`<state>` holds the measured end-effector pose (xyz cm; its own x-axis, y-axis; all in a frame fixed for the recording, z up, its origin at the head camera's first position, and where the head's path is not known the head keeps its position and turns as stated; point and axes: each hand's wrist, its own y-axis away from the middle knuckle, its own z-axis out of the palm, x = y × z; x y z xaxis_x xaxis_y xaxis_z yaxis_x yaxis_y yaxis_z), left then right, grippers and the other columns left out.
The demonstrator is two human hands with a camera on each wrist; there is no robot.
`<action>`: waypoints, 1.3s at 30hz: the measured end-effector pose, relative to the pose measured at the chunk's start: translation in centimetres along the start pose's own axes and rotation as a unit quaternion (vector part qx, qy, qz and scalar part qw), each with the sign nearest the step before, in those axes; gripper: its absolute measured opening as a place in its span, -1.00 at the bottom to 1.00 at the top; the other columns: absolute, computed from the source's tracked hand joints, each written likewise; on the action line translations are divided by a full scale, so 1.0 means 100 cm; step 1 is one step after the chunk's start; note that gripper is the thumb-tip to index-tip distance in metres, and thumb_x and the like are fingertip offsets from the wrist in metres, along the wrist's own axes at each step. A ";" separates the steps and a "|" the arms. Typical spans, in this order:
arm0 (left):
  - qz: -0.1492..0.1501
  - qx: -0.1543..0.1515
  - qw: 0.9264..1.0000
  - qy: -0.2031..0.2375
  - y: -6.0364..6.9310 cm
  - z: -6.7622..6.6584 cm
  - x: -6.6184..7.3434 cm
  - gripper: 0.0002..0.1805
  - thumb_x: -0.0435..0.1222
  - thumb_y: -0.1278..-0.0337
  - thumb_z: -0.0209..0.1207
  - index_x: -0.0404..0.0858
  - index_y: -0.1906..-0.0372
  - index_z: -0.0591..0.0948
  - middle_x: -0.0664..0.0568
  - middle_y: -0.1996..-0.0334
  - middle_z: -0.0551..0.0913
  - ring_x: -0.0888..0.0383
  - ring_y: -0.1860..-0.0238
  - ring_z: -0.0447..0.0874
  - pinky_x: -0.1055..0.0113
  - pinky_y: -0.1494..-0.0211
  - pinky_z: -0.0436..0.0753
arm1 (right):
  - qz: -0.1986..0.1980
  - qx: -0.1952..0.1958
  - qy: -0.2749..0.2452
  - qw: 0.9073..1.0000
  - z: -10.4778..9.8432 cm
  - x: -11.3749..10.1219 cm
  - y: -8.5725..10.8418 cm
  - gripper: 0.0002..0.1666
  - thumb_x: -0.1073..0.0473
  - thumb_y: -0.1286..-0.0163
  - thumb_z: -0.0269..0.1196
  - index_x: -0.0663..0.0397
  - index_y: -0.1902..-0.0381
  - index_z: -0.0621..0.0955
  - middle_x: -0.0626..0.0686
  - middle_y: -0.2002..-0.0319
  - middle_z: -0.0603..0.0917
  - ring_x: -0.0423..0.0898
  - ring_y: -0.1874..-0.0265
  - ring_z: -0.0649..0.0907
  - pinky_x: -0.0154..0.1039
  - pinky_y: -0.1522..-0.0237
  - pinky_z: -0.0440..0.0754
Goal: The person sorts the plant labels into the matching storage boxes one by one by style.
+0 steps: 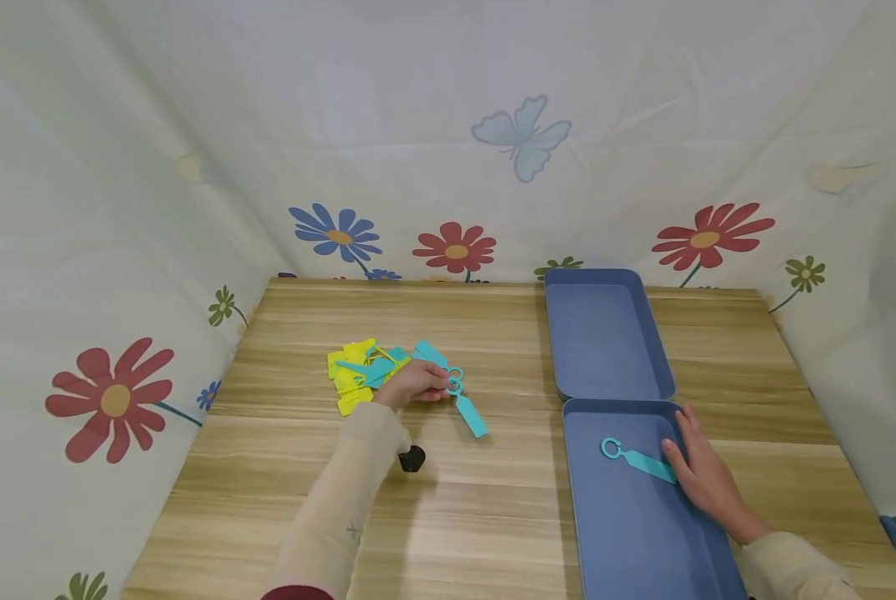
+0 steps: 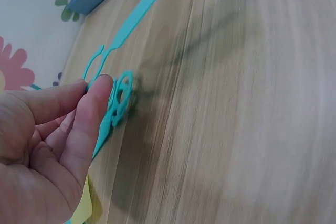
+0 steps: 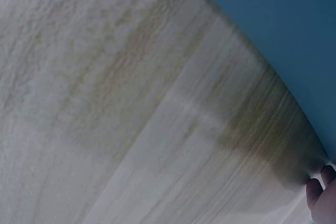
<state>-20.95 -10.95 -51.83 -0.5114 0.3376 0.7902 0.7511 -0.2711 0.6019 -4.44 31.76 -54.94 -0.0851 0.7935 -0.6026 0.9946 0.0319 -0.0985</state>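
My left hand [image 1: 416, 382] pinches a teal plastic loop tag [image 1: 471, 416] by its ring end, with the flat strip pointing away. In the left wrist view, the thumb and index finger meet at the ring of the loop tag [image 2: 137, 14], and more teal rings show just behind them. A pile of yellow tags [image 1: 355, 375] and teal tags [image 1: 378, 372] lies beside this hand. My right hand [image 1: 706, 475] holds the right rim of the near blue tray [image 1: 628, 533], thumb inside, fingers outside. Another teal loop tag [image 1: 648, 466] lies in that tray, near the thumb.
A second blue tray [image 1: 605, 342] stands behind the near one, their edges meeting. Both are on the right part of a wooden table [image 1: 493, 517]. A flower-printed curtain [image 1: 417, 167] surrounds the table's back and sides. Something small and black [image 1: 412, 458] shows at the left wrist.
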 end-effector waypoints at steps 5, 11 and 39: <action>0.000 -0.017 1.000 0.010 -0.001 0.010 0.000 -0.79 -0.47 -0.07 0.06 -0.43 0.15 0.46 0.02 0.48 0.59 0.25 0.50 0.61 0.54 0.43 0.56 | -0.002 0.001 0.000 1.000 0.000 0.001 0.000 -0.32 0.07 -0.39 -0.10 0.33 -0.31 0.01 0.30 -0.35 -0.07 0.36 -0.25 0.07 0.32 -0.06 0.10; -0.001 -0.034 0.999 0.014 0.002 0.025 0.006 -0.80 -0.44 -0.07 0.08 -0.40 0.16 0.47 -0.03 0.36 0.64 0.24 0.46 0.62 0.50 0.37 0.59 | -0.010 0.007 -0.002 1.000 0.001 0.001 0.001 -0.35 0.09 -0.40 -0.13 0.33 -0.31 0.02 0.29 -0.35 -0.07 0.32 -0.27 0.05 0.30 -0.07 0.10; 0.041 -0.150 0.988 -0.026 0.015 0.111 0.039 -0.81 -0.48 -0.06 0.06 -0.43 0.17 0.48 0.00 0.46 0.58 0.27 0.50 0.57 0.09 -0.09 0.46 | -0.013 0.001 -0.002 1.000 0.001 0.004 0.001 -0.32 0.09 -0.39 -0.11 0.31 -0.33 -0.02 0.33 -0.34 -0.05 0.34 -0.27 0.04 0.32 -0.07 0.09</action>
<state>-17.21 -0.05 -49.09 -0.4256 0.3465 0.8359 0.6285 -0.5515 0.5486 -4.35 32.00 -55.28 -0.1102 0.7903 -0.6028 0.9921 0.0511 -0.1144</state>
